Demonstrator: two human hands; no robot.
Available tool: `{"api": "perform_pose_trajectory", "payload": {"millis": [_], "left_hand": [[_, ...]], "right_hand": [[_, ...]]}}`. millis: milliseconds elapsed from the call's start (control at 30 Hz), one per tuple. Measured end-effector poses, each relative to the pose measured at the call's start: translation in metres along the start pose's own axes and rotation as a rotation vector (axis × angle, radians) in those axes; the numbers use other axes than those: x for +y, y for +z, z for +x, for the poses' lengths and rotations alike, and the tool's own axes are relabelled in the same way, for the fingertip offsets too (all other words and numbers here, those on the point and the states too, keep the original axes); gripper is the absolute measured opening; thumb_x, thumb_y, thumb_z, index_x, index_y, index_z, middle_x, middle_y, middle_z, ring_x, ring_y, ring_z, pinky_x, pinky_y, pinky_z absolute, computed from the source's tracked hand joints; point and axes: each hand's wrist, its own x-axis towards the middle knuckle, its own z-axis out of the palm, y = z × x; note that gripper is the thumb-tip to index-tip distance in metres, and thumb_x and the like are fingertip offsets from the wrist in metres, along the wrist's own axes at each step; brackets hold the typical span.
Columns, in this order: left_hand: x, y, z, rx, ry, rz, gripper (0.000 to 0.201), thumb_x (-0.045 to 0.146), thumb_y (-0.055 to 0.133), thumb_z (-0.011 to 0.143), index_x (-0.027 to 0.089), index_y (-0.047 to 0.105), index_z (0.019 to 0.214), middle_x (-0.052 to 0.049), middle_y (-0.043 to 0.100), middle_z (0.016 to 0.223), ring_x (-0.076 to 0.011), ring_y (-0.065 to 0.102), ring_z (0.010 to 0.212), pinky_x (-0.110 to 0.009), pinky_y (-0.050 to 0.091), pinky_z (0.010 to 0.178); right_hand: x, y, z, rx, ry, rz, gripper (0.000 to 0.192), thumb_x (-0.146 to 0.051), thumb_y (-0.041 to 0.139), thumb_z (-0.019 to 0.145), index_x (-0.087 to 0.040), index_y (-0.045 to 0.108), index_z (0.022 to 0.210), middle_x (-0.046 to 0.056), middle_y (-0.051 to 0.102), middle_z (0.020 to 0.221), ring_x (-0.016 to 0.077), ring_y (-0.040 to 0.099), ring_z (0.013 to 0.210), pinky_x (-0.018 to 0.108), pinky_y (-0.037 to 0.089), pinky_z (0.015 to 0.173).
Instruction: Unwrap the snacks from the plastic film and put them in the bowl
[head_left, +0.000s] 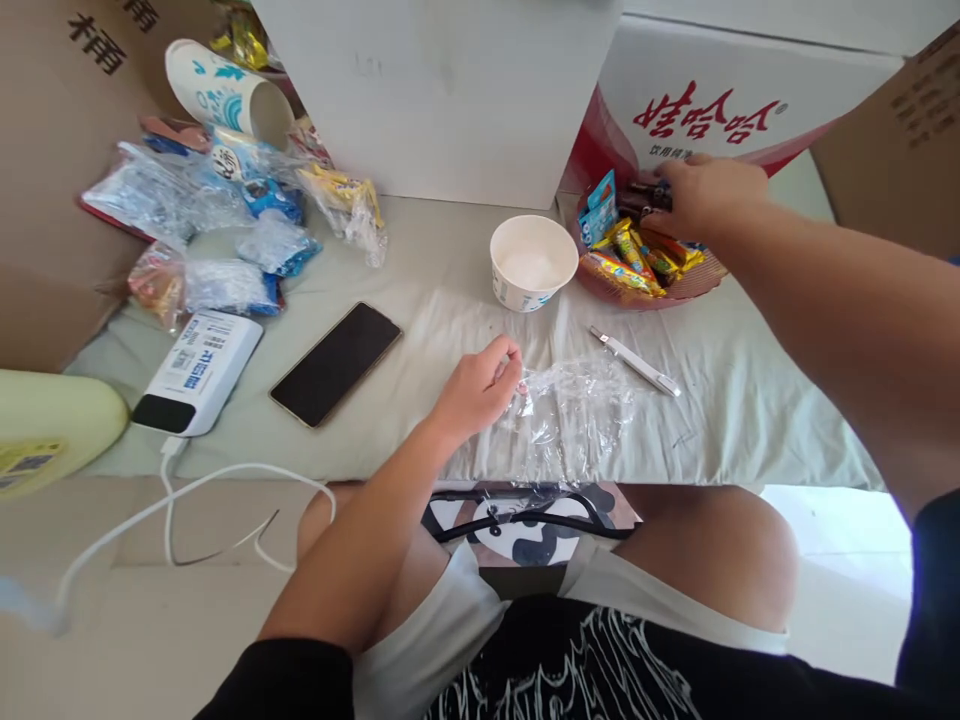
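My left hand (480,385) pinches the left edge of a clear plastic bag (574,410) that lies flat on the pale cloth. My right hand (705,195) reaches to the back right and closes its fingers on a dark snack packet (646,196) at the top of a red basket (652,293) filled with several coloured wrapped snacks. Between the hands stands an empty white paper cup (532,262). A white pen-like tool (636,361) lies just right of the bag.
A black phone (336,362) and a white power bank (199,370) with a white cable (187,500) lie at left. Filled clear bags (225,215) are piled at back left. White and red cartons (720,100) stand behind. A patterned pouch (529,520) rests on my lap.
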Motion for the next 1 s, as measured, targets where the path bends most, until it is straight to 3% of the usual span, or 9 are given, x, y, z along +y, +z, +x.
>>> {"api": "perform_pose_trajectory", "payload": {"millis": [167, 300, 367, 467, 600, 700, 800, 900, 1000], "left_hand": [[0.002, -0.003, -0.002, -0.019, -0.003, -0.025, 0.016, 0.037, 0.045, 0.099, 0.026, 0.045, 0.086, 0.008, 0.047, 0.049, -0.0216, 0.075, 0.072, -0.028, 0.039, 0.056], [0.003, -0.002, -0.002, -0.017, -0.022, -0.061, 0.015, 0.035, 0.047, 0.097, 0.026, 0.045, 0.086, 0.008, 0.047, 0.051, -0.0226, 0.077, 0.08, -0.028, 0.043, 0.062], [0.004, -0.001, -0.002, -0.016, -0.025, -0.067, 0.014, 0.034, 0.048, 0.096, 0.026, 0.045, 0.085, 0.009, 0.04, 0.049, -0.0234, 0.078, 0.082, -0.029, 0.045, 0.064], [0.003, -0.001, -0.002, -0.008, -0.037, -0.085, 0.013, 0.033, 0.048, 0.095, 0.026, 0.045, 0.085, 0.009, 0.034, 0.048, -0.024, 0.078, 0.083, -0.028, 0.044, 0.063], [-0.001, -0.003, 0.001, -0.02, -0.057, -0.157, 0.011, 0.034, 0.05, 0.093, 0.026, 0.047, 0.088, 0.008, 0.046, 0.052, -0.0218, 0.077, 0.079, -0.027, 0.041, 0.059], [-0.001, -0.006, 0.001, -0.109, -0.071, -0.27, 0.014, 0.036, 0.055, 0.09, 0.024, 0.047, 0.087, 0.004, 0.061, 0.064, -0.02, 0.076, 0.077, -0.024, 0.035, 0.051], [0.003, -0.009, -0.003, -0.305, -0.122, -0.448, 0.019, 0.037, 0.06, 0.088, 0.024, 0.047, 0.086, 0.001, 0.066, 0.066, -0.0186, 0.074, 0.068, -0.021, 0.028, 0.044], [0.004, -0.011, -0.007, -0.514, -0.154, -0.666, 0.025, 0.039, 0.064, 0.084, 0.023, 0.045, 0.084, -0.003, 0.073, 0.064, -0.0132, 0.062, 0.047, -0.02, 0.022, 0.039], [0.002, -0.01, -0.007, -0.61, -0.145, -0.824, 0.029, 0.038, 0.066, 0.082, 0.023, 0.042, 0.08, -0.006, 0.076, 0.062, -0.0065, 0.04, 0.031, -0.018, 0.015, 0.036]], "right_hand": [[0.017, 0.01, 0.003, 0.03, 0.093, 0.042, 0.045, -0.037, 0.078, 0.07, -0.006, 0.055, 0.047, 0.023, 0.077, 0.118, 0.0316, 0.061, 0.138, 0.031, 0.046, 0.073], [0.017, 0.004, -0.001, 0.072, 0.038, 0.042, 0.051, -0.043, 0.067, 0.074, -0.007, 0.047, 0.044, 0.022, 0.071, 0.132, 0.034, 0.053, 0.143, 0.047, 0.042, 0.089], [0.013, 0.0, -0.004, 0.132, 0.0, 0.063, 0.05, -0.045, 0.065, 0.076, -0.006, 0.05, 0.049, 0.021, 0.069, 0.136, 0.0353, 0.051, 0.143, 0.052, 0.038, 0.094], [0.002, -0.005, -0.019, 0.222, 0.011, 0.16, 0.038, -0.04, 0.068, 0.083, -0.007, 0.062, 0.065, 0.02, 0.073, 0.13, 0.0275, 0.061, 0.132, 0.048, 0.041, 0.096], [-0.013, 0.005, -0.087, 0.284, -0.09, 0.522, 0.005, -0.015, 0.069, 0.09, -0.012, 0.071, 0.093, 0.013, 0.079, 0.105, 0.015, 0.072, 0.096, 0.034, 0.051, 0.085], [-0.021, 0.033, -0.164, 0.152, -0.311, 0.821, 0.021, -0.02, 0.066, 0.092, -0.017, 0.068, 0.112, 0.012, 0.076, 0.112, 0.0186, 0.073, 0.1, 0.037, 0.058, 0.092], [-0.027, 0.063, -0.226, 0.011, -0.304, 0.935, 0.045, -0.036, 0.071, 0.09, -0.024, 0.059, 0.132, 0.012, 0.07, 0.132, 0.026, 0.069, 0.123, 0.046, 0.058, 0.105], [-0.03, 0.077, -0.254, -0.149, -0.212, 1.08, 0.058, -0.051, 0.072, 0.09, -0.028, 0.053, 0.14, 0.014, 0.062, 0.147, 0.0289, 0.062, 0.136, 0.051, 0.053, 0.114], [-0.034, 0.072, -0.26, -0.442, -0.129, 1.372, 0.071, -0.071, 0.066, 0.088, -0.033, 0.048, 0.145, 0.013, 0.065, 0.145, 0.0301, 0.068, 0.129, 0.052, 0.059, 0.107]]}}
